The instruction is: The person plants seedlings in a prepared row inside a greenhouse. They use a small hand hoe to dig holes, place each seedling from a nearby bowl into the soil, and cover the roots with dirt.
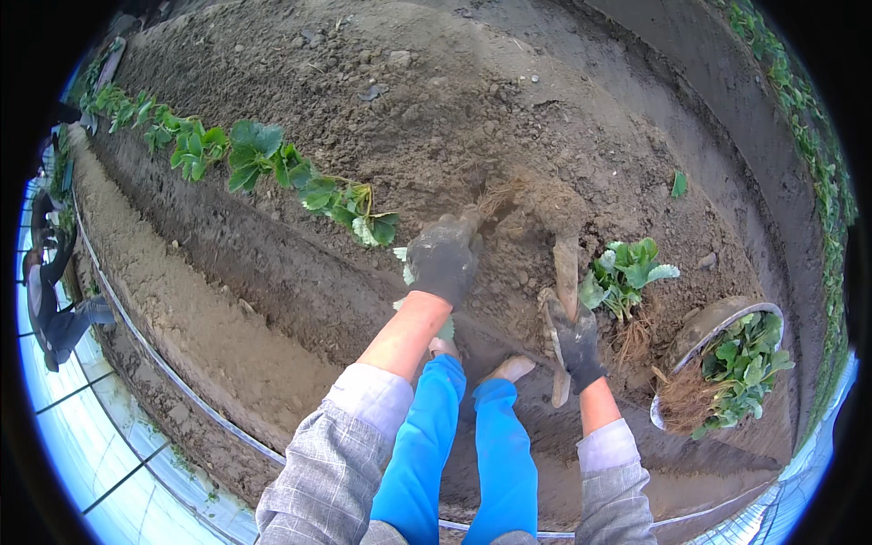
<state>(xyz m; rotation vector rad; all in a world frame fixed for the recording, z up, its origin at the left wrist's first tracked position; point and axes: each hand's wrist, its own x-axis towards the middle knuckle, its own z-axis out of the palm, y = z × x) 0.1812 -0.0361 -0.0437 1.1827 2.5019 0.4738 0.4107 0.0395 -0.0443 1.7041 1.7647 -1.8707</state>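
Note:
My left hand point(444, 259), in a dark soiled glove, grips a seedling, likely a strawberry plant. Its bare roots point(499, 199) stick out over a hollow in the soil; pale leaf edges point(402, 262) show beside and beneath the glove. A short-handled digging tool point(565, 269) is in my gloved right hand point(578, 344). Loose soil covers its head, so the shape is hidden. Just right of the handle, a loose leafy plant point(630, 272) lies on the bed with its roots exposed.
A row of leafy plants point(255, 153) runs to the upper left. On the right, a tilted basin point(712, 327) holds more plants with bare roots. A furrow lies around my feet point(511, 368). Another person point(54, 293) bends at the far left, near plastic sheeting point(102, 436).

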